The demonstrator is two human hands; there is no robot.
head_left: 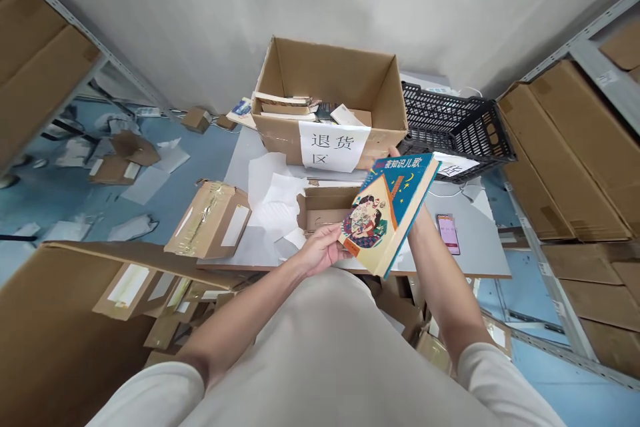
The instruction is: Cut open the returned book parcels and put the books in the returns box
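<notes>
A thick book [383,213] with a blue and cream illustrated cover is held up, tilted, above the table's front edge. My left hand [324,248] grips its lower left corner, fingers going underneath. My right hand [395,152] is mostly hidden behind the book, with only fingertips showing at its top edge. Behind the book lies a small open cardboard box [325,203], and crumpled white paper [275,210] spreads out on its left. At the back of the table stands a large open carton [280,137] with a white paper sign and several books inside.
Right of the carton sits a black plastic crate [460,123]. A phone [449,233] lies on the table [480,250]. A taped box [207,220] is at the table's left edge. A big carton [75,320] with parcels stands lower left. Shelves with boxes [575,153] flank the right.
</notes>
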